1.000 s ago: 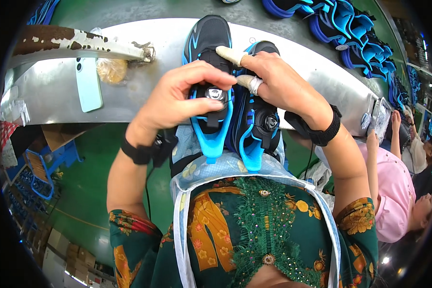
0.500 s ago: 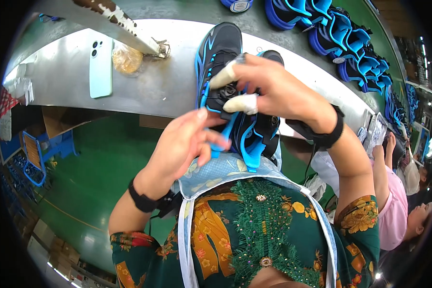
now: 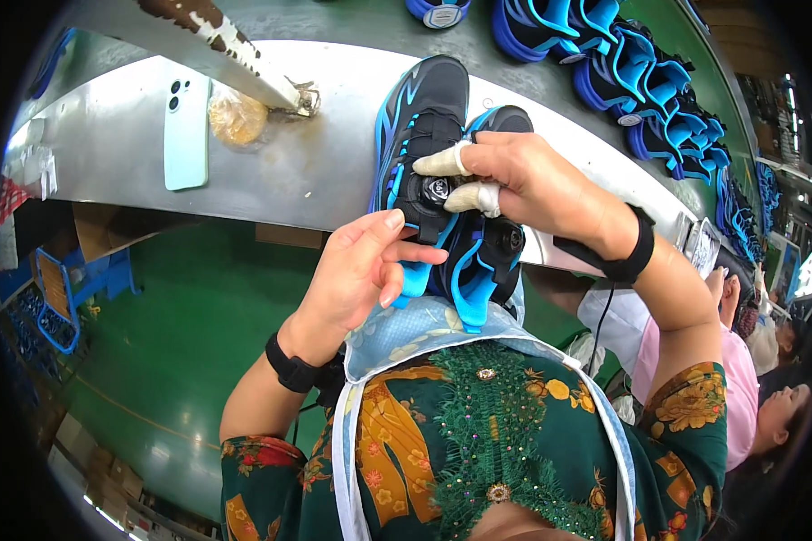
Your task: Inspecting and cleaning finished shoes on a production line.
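Two black and blue shoes stand side by side against my chest, toes pointing away over the grey table. My right hand lies over both, and two taped fingers press beside the round dial on the left shoe's tongue. My left hand is at the left shoe's heel, with its fingertips pinching the blue heel tab. Both wrists wear black bands.
A pale green phone lies on the table to the left, next to a round yellowish bundle in clear wrap. Several more blue and black shoes line the far belt. Another person in pink sits at my right.
My left hand came off the top of the shoes, dropped away, and now grips the left shoe's heel tab. My right hand stayed over the shoes, near the dial.
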Available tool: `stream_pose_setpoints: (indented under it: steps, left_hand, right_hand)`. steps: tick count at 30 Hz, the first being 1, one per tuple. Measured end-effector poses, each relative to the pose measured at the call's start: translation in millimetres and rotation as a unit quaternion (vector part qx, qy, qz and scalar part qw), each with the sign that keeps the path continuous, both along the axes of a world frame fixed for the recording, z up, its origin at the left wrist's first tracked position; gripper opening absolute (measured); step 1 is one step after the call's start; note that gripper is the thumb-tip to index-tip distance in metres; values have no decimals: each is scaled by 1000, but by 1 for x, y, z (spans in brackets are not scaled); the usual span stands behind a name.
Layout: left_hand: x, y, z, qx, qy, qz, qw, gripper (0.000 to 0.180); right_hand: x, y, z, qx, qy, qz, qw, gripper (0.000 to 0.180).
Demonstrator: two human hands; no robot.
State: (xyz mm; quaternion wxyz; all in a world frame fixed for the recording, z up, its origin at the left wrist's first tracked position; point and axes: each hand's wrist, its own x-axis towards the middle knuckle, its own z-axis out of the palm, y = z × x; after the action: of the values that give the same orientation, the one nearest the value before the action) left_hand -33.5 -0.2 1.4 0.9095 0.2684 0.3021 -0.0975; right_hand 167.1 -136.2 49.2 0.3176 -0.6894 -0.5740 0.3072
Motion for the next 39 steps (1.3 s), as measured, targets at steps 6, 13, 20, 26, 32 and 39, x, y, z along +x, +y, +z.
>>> stream_pose_setpoints:
  steps: [6, 13, 20, 26, 32, 39]
  left_hand:
    - [5, -2, 2, 14, -14, -31, 999, 30]
    - [-5, -1, 37, 53, -31, -110, 992, 39]
    - [13, -40, 48, 25, -22, -247, 968, 37]
    - [19, -62, 49, -6, 6, -188, 982, 29]
    - [23, -83, 26, 28, 21, -108, 994, 34]
    - [17, -85, 9, 53, -11, -125, 991, 34]
  right_hand:
    - [-29, -3, -2, -14, -199, -77, 977, 23]
    - [11, -28, 7, -35, 82, -125, 988, 26]
    - [-22, -95, 20, -111, 90, -89, 986, 44]
    - [-48, -107, -8, -6, 24, -184, 983, 41]
    - [-43, -96, -16, 40, 23, -181, 982, 29]
    - [-35, -104, -20, 3, 190, -170, 967, 27]
